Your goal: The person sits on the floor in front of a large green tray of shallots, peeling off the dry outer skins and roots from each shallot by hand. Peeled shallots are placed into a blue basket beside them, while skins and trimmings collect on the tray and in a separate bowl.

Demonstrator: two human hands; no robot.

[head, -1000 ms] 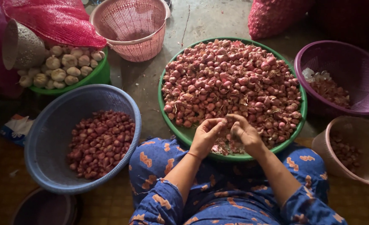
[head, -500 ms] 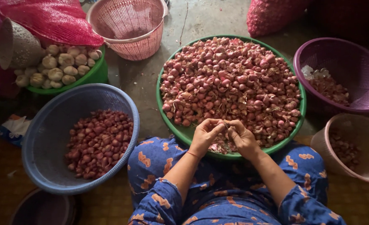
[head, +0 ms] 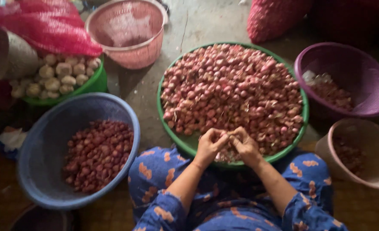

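over the near rim of the green basin (head: pixel 166 124), left hand (head: pixel 209 144) and right hand (head: pixel 243 145) meet, fingers pinched together on a small shallot (head: pixel 229 137); its long axis can't be told.

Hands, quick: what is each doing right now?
Left hand: curled closed over the round green plastic tray; held item cannot be told.
Right hand: closed likewise, fingertips meeting the left's.

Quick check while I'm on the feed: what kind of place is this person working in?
Probably an informal produce-sorting spot, a market stall or home yard. The person sits low on a bare concrete floor, both hands working over a big green tray heaped with shallots, ringed by plastic baskets and red mesh sacks.
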